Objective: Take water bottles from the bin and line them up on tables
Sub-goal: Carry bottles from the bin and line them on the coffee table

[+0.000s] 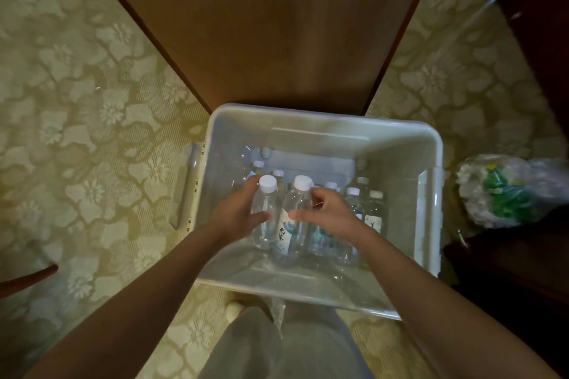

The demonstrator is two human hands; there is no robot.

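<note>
Head: left hand (235, 214) round left bottle (264, 235), right hand (328, 212) round right bottle (298, 201) (inside bin (323, 120)).

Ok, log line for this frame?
left hand: grips left bottle | right hand: grips right bottle | both upright in bin | more bottles beside them

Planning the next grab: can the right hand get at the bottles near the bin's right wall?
Likely yes: those upright bottles stand uncovered beside the right hand in the open bin, though it grips another bottle.
</note>
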